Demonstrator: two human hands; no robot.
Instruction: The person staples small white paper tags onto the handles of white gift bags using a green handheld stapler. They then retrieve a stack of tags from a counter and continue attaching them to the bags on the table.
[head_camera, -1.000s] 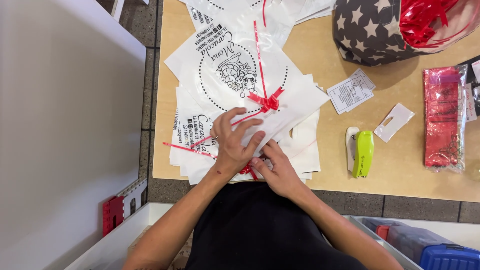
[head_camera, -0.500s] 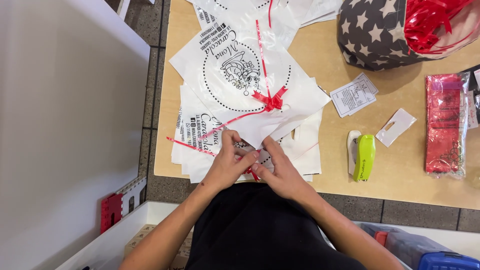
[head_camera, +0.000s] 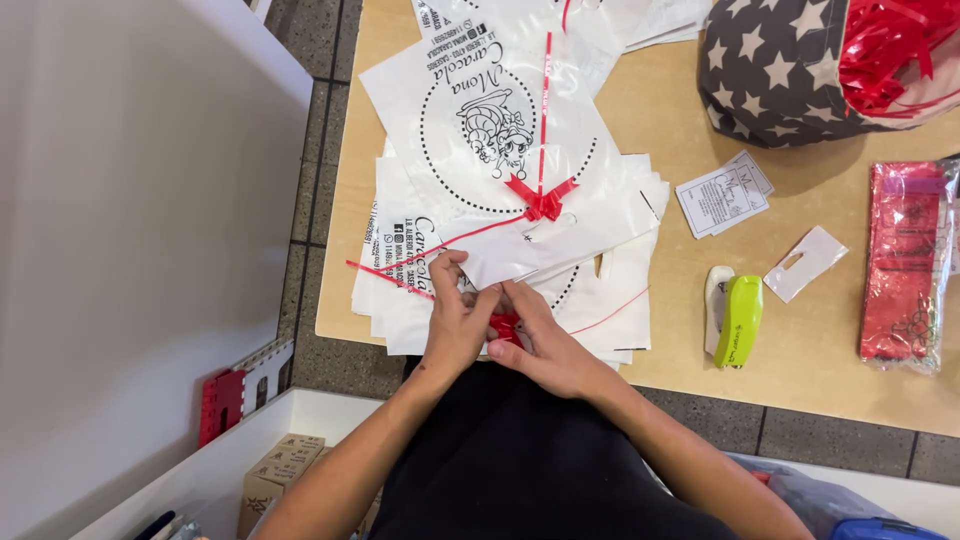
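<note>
Left to right:

- Floor, far left: red folding step (head_camera: 222, 400) and an open cardboard box (head_camera: 285, 470) below the table edge (head_camera: 340, 250).
- Stack of white printed bags (head_camera: 400, 290) sits at the near-left of the table. The top bag (head_camera: 470, 90) already carries 1 finished red bow (head_camera: 540, 198), with a thin red ribbon tail (head_camera: 545, 90) running up from it.
- left hand (head_camera: 455, 325): fingers curled and closed, thumb and fingertips pinching the small red ribbon piece (head_camera: 505, 325) at the near edge of the stack. Heel of the hand rests on the bags.
- right hand (head_camera: 548, 352): also closed, fingertips touching the left hand's and pinching the same ribbon piece from the other side. The exact finger layout is hidden behind the knuckles.
- Right of the hands: white-and-green stapler (head_camera: 738, 320), lying idle and apart from both hands. A small white tag (head_camera: 805, 262) and a printed card (head_camera: 722, 195) lie near it.
- Far right: red foil packet (head_camera: 905, 265). Star-patterned bag (head_camera: 790, 65), top right, is full of red ribbon.

Step in hand, my read: shaping or fixing a 2nd bow on a lower bag at the stack's front edge. It looks mid-step, with the bow not yet formed.

Next move calls for holding the pinch with 1 hand so the ribbon doesn't spring open, and keeping the bag flat underneath.
</note>
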